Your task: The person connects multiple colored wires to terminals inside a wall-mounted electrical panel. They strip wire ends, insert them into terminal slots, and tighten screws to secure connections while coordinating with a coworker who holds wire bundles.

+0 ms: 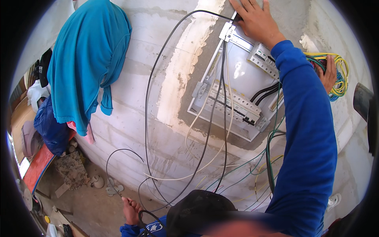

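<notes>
Left hand (pixel 256 19) lies flat on the top edge of the white distribution box (pixel 237 79) set into the grey wall (pixel 158 51); fingers spread, grip wide, holding nothing; its blue sleeve (pixel 304 130) runs up from the lower right and crosses the box's right side.

Right hand (pixel 328 75) shows just past that sleeve, to the right of the box, mostly hidden by it; grip closed around a wire bundle (pixel 339 73) of yellow, green and blue loops, held against the wall beside the box's upper right corner.

The box is open; rows of white breakers (pixel 237 104) sit on rails inside it; a metal rail end (pixel 229 31) is just beside the left hand's fingers.

A long black cable (pixel 147 106) arcs from the box top down the wall; more black and white cables hang out of the box's lower edge; thin green and yellow wires trail below it toward the lower right.

At the bottom a co-worker in a black cap (pixel 199 209) is low down near the floor; the co-worker's hand (pixel 130 209) grips a black cable end, well apart from the box.

A blue shirt (pixel 89 59) hangs on the wall upper left; a dark blue bag (pixel 51 126) sits below it; rubble and scraps lie on the floor (pixel 94 201) at lower left.
</notes>
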Demonstrator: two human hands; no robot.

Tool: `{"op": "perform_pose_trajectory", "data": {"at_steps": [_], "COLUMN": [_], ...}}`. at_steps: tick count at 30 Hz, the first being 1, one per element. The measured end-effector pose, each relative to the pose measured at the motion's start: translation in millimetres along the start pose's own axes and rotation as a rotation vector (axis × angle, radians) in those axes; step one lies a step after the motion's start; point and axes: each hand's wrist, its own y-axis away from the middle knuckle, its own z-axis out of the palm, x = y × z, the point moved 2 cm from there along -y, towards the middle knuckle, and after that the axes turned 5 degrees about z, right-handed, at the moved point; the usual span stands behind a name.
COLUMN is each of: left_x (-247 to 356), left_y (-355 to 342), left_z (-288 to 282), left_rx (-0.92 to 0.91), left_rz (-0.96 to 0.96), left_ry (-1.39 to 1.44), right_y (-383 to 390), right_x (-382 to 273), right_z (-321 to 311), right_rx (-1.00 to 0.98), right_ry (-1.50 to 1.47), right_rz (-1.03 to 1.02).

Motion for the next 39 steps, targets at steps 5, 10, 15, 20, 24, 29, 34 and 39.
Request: {"op": "perform_pose_trajectory", "data": {"at_steps": [5,10,15,20,24,29,34,39], "left_x": [-38,-45,87,175,175,182,128,69], "left_y": [-14,-11,25,80,89,103,60,28], "left_z": [-33,-7,86,219,292,366,514,609], "left_rx": [0.330,0.149,-0.359,-1.017,-0.777,-0.676,-0.912,-0.763], "left_rz": [-0.019,-0.096,-0.594,-0.351,0.150,1.025,1.446,1.491], "left_ry": [-0.197,-0.413,-1.827,-1.100,-2.284,-2.632,-1.708,-1.205], "right_y": [0,4,6,8,9,9,7,4], "right_x": [-1,2,2,3,6,8,3,-3], "right_z": [-1,-4,-8,-13,-16,-11,-2,6], "right_rx": [0.032,0.071,0.087,0.042,0.074,0.085,0.023,0.065], "right_ry": [-0.045,-0.078,-0.121,-0.142,-0.171,-0.135,-0.098,-0.071], "right_rz": [-0.032,-0.005,0.006,0.017,-0.001,-0.014,0.005,0.067]}}
